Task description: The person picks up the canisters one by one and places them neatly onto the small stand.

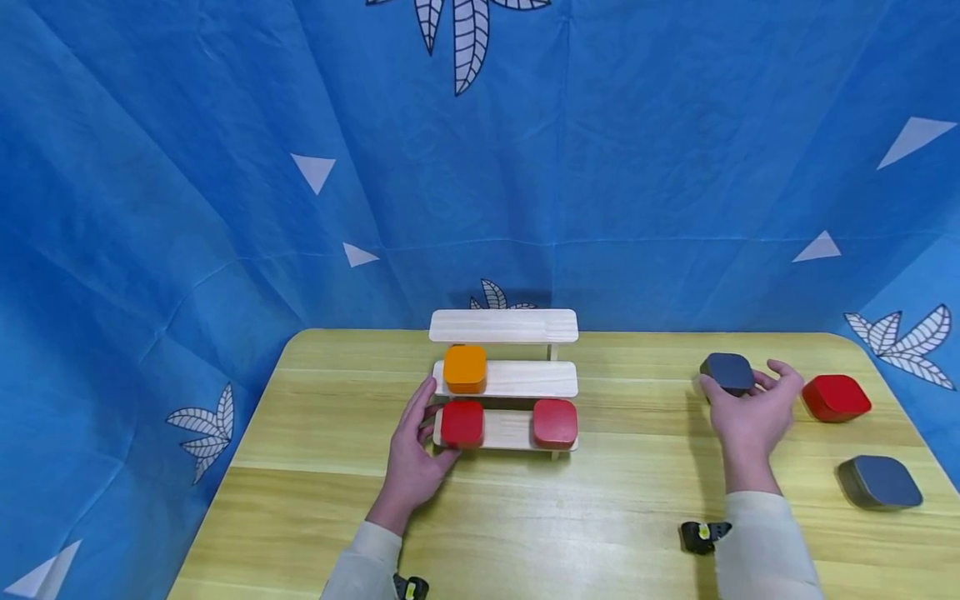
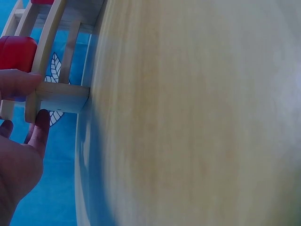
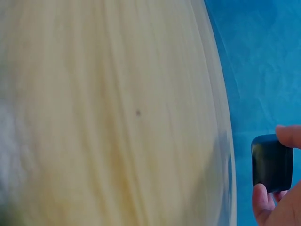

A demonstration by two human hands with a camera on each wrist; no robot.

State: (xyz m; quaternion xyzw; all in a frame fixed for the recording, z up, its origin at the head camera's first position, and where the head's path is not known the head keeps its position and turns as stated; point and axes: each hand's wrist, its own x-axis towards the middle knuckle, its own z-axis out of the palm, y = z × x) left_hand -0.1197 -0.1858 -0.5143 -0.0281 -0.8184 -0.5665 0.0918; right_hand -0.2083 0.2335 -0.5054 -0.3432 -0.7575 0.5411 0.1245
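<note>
Your left hand (image 1: pixel 411 462) clasps the rack (image 1: pixel 521 379) by its left end, probably to steady it under 1 orange block (image 1: pixel 465 368) and 2 red blocks (image 1: pixel 462 423). Your right hand (image 1: pixel 753 417) pinches 1 dark block (image 1: pixel 727 372) by its sides, likely for firmness; beyond lie 1 outer red block (image 1: pixel 837 397) and 1 outer dark block (image 1: pixel 883 482).

- Head view is bright, with soft glare on the bench (image 1: pixel 585 517).
- Left wrist view is dimmer, shadow along bowed edge.
- Right wrist view blurs.
</note>
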